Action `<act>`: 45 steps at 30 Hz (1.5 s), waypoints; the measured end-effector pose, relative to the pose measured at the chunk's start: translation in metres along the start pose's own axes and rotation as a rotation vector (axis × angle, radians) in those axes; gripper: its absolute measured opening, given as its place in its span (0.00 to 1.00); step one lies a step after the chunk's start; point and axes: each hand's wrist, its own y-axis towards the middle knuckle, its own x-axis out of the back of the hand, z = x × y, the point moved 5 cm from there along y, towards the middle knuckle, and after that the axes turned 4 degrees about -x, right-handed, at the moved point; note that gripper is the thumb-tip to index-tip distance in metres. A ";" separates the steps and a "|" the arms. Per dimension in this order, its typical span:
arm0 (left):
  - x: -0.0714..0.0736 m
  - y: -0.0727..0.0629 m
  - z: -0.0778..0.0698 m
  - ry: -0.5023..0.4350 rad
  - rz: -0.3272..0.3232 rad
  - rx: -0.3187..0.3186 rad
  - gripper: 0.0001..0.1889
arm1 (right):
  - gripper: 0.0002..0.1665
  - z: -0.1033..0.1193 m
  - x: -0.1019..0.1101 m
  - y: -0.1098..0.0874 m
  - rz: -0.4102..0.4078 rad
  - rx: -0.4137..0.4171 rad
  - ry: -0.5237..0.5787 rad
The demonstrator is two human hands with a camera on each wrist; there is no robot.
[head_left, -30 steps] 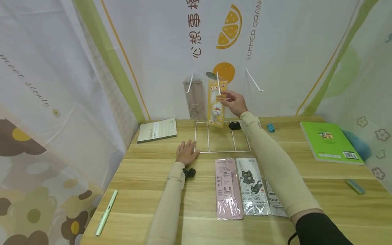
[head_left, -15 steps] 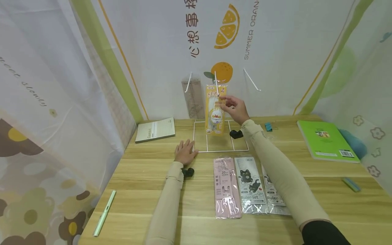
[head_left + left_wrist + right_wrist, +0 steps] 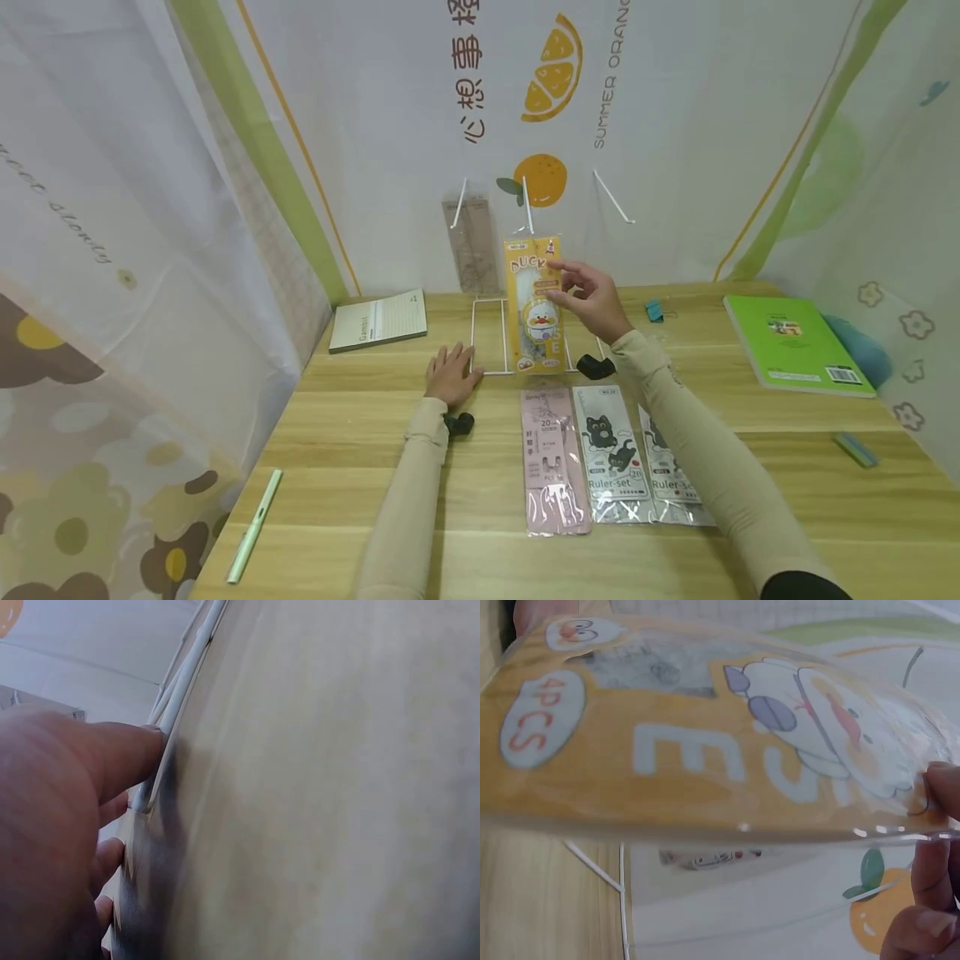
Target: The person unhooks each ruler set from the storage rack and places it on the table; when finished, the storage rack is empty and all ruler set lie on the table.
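My right hand (image 3: pixel 594 302) pinches the right edge of a yellow duck ruler-set pack (image 3: pixel 536 333), held upright over the wire base. In the right wrist view, the thumb and fingers grip the edge of the pack (image 3: pixel 697 780), which reads "4PCS". The pack's top lies just under the tip of the middle white hook (image 3: pixel 528 208). My left hand (image 3: pixel 453 375) lies with fingers spread at the left front corner of the white wire rack base (image 3: pixel 489 372). In the left wrist view, the left thumb (image 3: pixel 127 754) touches the wire.
A brownish pack (image 3: pixel 472 246) hangs at the left hook; the right hook (image 3: pixel 615 198) stands bare. Flat on the table lie a pink ruler pack (image 3: pixel 553 467) and cat ruler-set packs (image 3: pixel 611 454). Around them are a notepad (image 3: pixel 378 321), green book (image 3: pixel 798 342), blue clip (image 3: pixel 654 312), eraser (image 3: pixel 855 450) and green pen (image 3: pixel 255 525).
The duck pack has come forward and down from the middle hook in my right hand, its top dropping from along the hook to below its tip. My left hand has stayed in place.
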 end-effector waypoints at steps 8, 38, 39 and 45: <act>0.001 0.001 0.000 -0.001 -0.011 -0.002 0.31 | 0.28 0.008 -0.001 -0.018 0.018 0.073 0.043; 0.005 0.002 -0.003 -0.023 0.025 0.003 0.31 | 0.28 -0.038 -0.095 -0.124 0.238 -0.577 -0.224; 0.005 0.002 -0.003 -0.026 0.026 0.005 0.31 | 0.27 -0.041 -0.098 -0.125 0.245 -0.574 -0.251; 0.000 0.001 0.000 -0.024 0.035 0.014 0.31 | 0.25 -0.050 -0.112 -0.128 0.332 -0.637 -0.422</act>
